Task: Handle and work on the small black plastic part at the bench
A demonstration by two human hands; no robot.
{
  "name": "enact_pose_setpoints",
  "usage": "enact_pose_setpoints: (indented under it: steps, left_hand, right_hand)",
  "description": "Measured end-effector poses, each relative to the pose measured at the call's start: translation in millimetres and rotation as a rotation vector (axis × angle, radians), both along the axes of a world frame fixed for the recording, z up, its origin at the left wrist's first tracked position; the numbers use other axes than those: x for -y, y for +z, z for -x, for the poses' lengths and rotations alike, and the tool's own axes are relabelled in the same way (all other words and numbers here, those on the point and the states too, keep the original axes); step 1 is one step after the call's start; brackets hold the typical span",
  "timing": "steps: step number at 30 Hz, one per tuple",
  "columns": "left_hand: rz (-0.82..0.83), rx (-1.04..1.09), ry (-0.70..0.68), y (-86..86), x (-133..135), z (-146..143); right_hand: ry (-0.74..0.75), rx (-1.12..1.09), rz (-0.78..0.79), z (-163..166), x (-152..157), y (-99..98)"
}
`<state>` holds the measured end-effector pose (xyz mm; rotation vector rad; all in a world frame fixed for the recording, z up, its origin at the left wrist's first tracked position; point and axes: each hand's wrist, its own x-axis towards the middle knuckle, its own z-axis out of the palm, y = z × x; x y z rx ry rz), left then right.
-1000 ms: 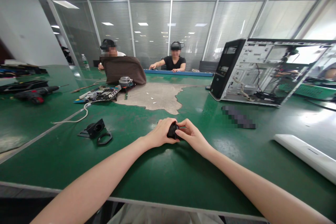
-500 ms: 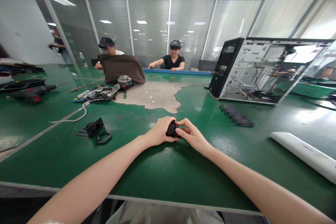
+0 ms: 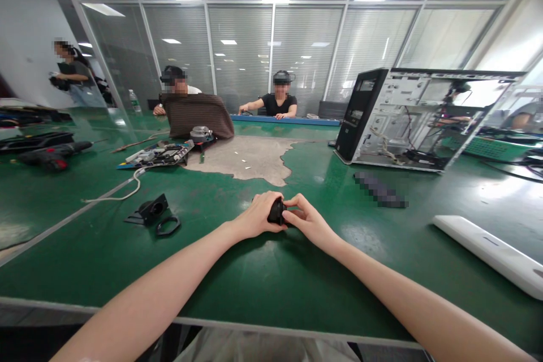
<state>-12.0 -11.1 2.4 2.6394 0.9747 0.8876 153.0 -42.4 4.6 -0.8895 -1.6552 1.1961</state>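
Observation:
Just above the green table, a small round black part [image 3: 276, 212] sits between my two hands; its exact kind does not show. My left hand [image 3: 259, 215] is wrapped round its left side and covers much of it. The thumb and fingers of my right hand [image 3: 306, 216] pinch its right edge. To the left on the table lie a black bracket [image 3: 151, 209] with a round hole and a black ring nut [image 3: 168, 225] with a flat-sided rim.
An open computer case [image 3: 360, 119] stands at the back right, a green basket [image 3: 492, 150] beyond it. A white oblong device [image 3: 487, 249] lies at right. A circuit board [image 3: 156, 154], a brown cloth [image 3: 197, 116] and a power drill [image 3: 57, 154] are at left. Two people sit across.
My view has tilted up slightly. Both hands keep their hold on the black part with little visible movement. A standing person at the far left has come further into view.

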Motion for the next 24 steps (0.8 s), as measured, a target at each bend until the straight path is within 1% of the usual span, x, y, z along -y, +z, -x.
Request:
enact_pose_setpoints:
  steps: [4, 6, 8, 11, 13, 16, 19, 22, 24]
  left_hand:
    - [0.004, -0.007, -0.005, 2.0, 2, 0]
    - [0.005, -0.006, -0.008, 2.7, 2, 0]
    - [0.003, -0.007, -0.01, 2.8, 2, 0]
    - [-0.001, -0.016, -0.006, 1.7, 1, 0]
    - [0.0, -0.018, 0.004, 0.8, 0, 0]
    - [0.005, -0.008, 0.012, 0.7, 0, -1]
    - [0.013, -0.003, 0.007, 2.4, 2, -1]
    - [0.017, -0.004, 0.0, 4.2, 4, -1]
    - [0.013, -0.004, -0.002, 4.5, 4, 0]
  right_hand:
    - [-0.059, 0.018, -0.008, 0, -7, -4.1]
    - [-0.061, 0.041, -0.001, -1, -8, -5.1]
    - [-0.031, 0.05, 0.004, -2, -7, -4.7]
    - [0.034, 0.003, -0.023, -3, -1, -2.9]
    - [0.044, -0.021, -0.024, -2, 2, -2.0]
    - [-0.003, -0.008, -0.002, 0, 1, -2.0]
    - [-0.048, 0.007, -0.022, 0, -3, -3.0]
    - [-0.057, 0.021, -0.02, -1, -7, -3.6]
    - [-0.037, 0.038, 0.003, -3, -6, -3.3]
